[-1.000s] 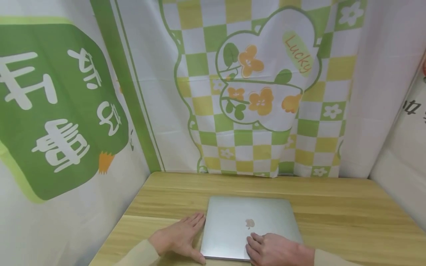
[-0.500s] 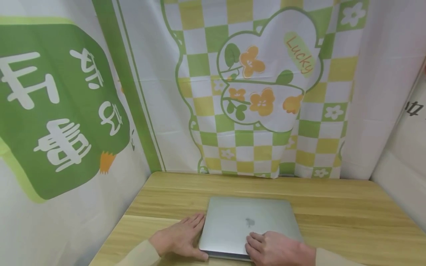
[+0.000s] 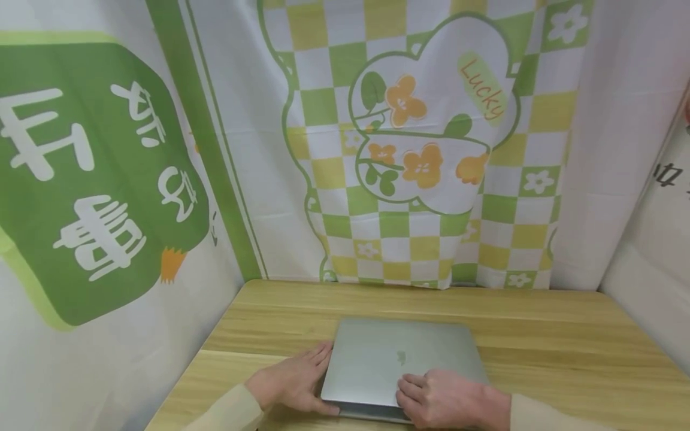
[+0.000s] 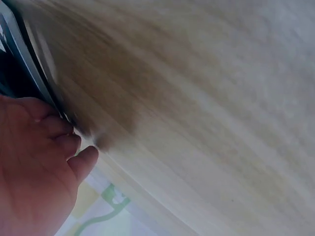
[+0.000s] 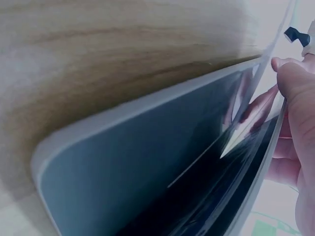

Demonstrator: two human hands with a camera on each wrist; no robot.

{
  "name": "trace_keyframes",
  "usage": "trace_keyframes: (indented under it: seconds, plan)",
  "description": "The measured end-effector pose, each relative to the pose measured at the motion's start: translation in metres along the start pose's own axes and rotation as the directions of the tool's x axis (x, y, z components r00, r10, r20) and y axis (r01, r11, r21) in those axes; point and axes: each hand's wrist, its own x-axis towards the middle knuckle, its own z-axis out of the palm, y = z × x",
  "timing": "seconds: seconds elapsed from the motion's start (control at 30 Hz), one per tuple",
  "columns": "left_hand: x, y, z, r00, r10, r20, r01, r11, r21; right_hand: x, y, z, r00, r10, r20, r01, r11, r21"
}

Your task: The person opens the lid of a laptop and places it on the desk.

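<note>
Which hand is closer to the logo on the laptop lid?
The right hand. It pinches the front edge of the laptop lid, near the logo; the left hand is farther off, at the lid's left side.

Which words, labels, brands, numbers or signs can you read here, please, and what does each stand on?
"Lucky": on the checked back cloth.
Faint apple-shaped logo, no lettering: on the laptop lid.
Stylised white characters, not surely readable: on the green patch, left.
Black characters, cut off, unreadable: on the right cloth.
</note>
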Motion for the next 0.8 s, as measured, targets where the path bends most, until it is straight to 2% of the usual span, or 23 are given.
trace_keyframes:
  seconds: [0.27, 0.53, 0.67, 0.8]
  plan:
    - [0.004, -0.002, -0.001, 0.999, 0.023, -0.033, -0.025, 0.999, -0.044, 0.004, 0.009, -0.006, 1.000, -0.001, -0.027, 0.001, 1.000, -0.017]
    - [0.005, -0.004, -0.003, 0.997, 0.060, -0.043, -0.063, 0.995, -0.081, 0.008, 0.023, -0.015, 0.999, 0.018, -0.047, -0.014, 0.997, 0.072]
    - [0.005, -0.004, -0.004, 0.996, 0.074, -0.044, -0.078, 0.992, -0.101, 0.009, 0.027, -0.017, 0.998, 0.007, -0.069, -0.005, 0.999, 0.036]
    - [0.006, -0.004, -0.005, 0.991, 0.107, -0.077, -0.114, 0.989, -0.098, 0.010, 0.033, -0.020, 0.997, 0.009, -0.081, -0.009, 1.000, 0.006]
